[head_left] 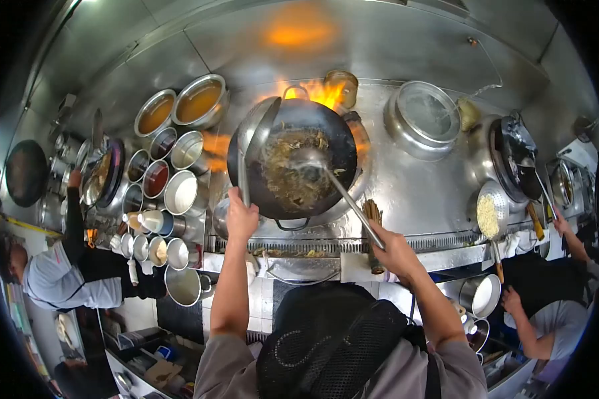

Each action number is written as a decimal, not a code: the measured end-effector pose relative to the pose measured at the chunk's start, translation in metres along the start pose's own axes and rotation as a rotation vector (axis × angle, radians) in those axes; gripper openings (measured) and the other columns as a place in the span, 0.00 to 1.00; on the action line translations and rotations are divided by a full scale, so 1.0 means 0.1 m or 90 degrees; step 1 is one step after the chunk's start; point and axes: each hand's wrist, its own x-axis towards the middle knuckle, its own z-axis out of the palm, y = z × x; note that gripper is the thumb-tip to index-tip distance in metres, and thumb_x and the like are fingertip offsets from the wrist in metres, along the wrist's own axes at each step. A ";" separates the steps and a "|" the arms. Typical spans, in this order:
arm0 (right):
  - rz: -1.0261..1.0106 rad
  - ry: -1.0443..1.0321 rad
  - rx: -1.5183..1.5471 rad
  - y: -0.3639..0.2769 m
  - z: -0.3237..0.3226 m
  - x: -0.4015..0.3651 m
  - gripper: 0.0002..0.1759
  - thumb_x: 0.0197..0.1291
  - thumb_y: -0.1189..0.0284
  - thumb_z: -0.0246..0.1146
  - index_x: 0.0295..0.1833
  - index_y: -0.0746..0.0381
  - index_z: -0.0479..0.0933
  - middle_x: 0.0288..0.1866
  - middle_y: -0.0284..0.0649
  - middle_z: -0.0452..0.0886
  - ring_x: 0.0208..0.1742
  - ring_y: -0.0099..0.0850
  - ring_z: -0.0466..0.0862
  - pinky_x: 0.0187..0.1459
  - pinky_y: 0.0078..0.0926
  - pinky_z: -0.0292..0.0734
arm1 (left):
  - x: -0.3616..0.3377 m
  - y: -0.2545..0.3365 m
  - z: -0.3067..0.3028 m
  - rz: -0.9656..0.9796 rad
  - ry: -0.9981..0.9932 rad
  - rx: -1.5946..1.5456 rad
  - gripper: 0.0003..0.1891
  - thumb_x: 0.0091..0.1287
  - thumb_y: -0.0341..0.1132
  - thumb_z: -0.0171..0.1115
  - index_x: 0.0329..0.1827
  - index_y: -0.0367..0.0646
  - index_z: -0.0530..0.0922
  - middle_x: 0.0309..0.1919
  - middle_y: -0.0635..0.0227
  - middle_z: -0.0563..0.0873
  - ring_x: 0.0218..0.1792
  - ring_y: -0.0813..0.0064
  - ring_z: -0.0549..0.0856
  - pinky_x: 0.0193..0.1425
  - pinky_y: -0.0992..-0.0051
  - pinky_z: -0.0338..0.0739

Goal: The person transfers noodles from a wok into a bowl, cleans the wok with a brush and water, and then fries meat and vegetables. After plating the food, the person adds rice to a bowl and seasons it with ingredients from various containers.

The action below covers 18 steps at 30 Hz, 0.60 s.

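Note:
A black wok (pixel 339 143) sits over high flames in the centre, with dark, shredded-looking food (pixel 289 176) in it. My left hand (pixel 242 216) is closed around the handle of a large strainer or ladle (pixel 258 126), whose bowl is tilted at the wok's left rim. In my right hand (pixel 394 251) is the long handle of a second ladle (pixel 309 157), its bowl down in the food. Steam or motion blurs that bowl. Just left of my right hand a bundle of thin sticks (pixel 374 259) stands near the stove's front edge.
Metal pots of sauces and powders (pixel 181 191) crowd the left. Two bowls of amber liquid (pixel 199 101) stand at the back left. A steaming steel pot (pixel 422 120) is right of the wok. Co-workers stand left (pixel 73 276) and right (pixel 552 326), the latter near a strainer of pale food (pixel 491 211).

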 end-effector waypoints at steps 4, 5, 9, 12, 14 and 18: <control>0.069 -0.024 0.202 -0.29 0.12 0.34 0.35 0.57 0.77 0.62 0.73 0.55 0.66 0.30 0.48 0.82 0.28 0.33 0.81 0.35 0.32 0.76 | -0.41 0.30 0.05 -0.046 -0.057 0.005 0.28 0.58 0.27 0.62 0.62 0.40 0.62 0.49 0.40 0.80 0.51 0.39 0.80 0.56 0.53 0.75; 0.102 -0.057 0.301 -0.33 0.14 0.47 0.35 0.58 0.77 0.63 0.73 0.56 0.67 0.29 0.43 0.82 0.25 0.25 0.77 0.33 0.27 0.75 | -0.49 0.19 0.08 -0.046 -0.060 0.003 0.28 0.58 0.27 0.62 0.62 0.40 0.62 0.49 0.40 0.80 0.51 0.39 0.80 0.56 0.53 0.75; 0.072 0.043 0.325 -0.13 -0.11 0.42 0.33 0.59 0.75 0.64 0.72 0.56 0.68 0.32 0.32 0.80 0.26 0.19 0.72 0.31 0.22 0.72 | -0.79 -0.48 -0.27 -0.014 0.058 -0.190 0.33 0.58 0.18 0.59 0.68 0.37 0.61 0.64 0.51 0.67 0.66 0.57 0.70 0.67 0.61 0.66; 0.126 0.216 0.175 0.35 -0.49 0.34 0.34 0.61 0.73 0.64 0.73 0.55 0.66 0.40 0.48 0.85 0.28 0.29 0.79 0.35 0.28 0.77 | -1.21 -0.78 -0.71 -0.010 0.122 -0.118 0.29 0.63 0.22 0.57 0.68 0.38 0.60 0.49 0.57 0.74 0.40 0.68 0.79 0.44 0.70 0.75; 0.179 0.313 0.001 0.74 -0.72 0.44 0.34 0.63 0.70 0.61 0.74 0.56 0.63 0.45 0.60 0.83 0.33 0.42 0.84 0.41 0.38 0.79 | -1.50 -0.81 -0.90 -0.210 0.076 -0.346 0.24 0.65 0.25 0.57 0.64 0.41 0.61 0.36 0.64 0.76 0.22 0.77 0.74 0.23 0.77 0.69; 0.140 0.481 -0.187 1.68 -1.04 0.87 0.33 0.63 0.69 0.57 0.74 0.62 0.60 0.41 0.64 0.82 0.37 0.60 0.83 0.42 0.52 0.78 | -1.88 -1.42 -0.77 -0.316 0.068 -0.597 0.17 0.65 0.24 0.58 0.55 0.43 0.65 0.26 0.69 0.73 0.15 0.79 0.70 0.15 0.79 0.64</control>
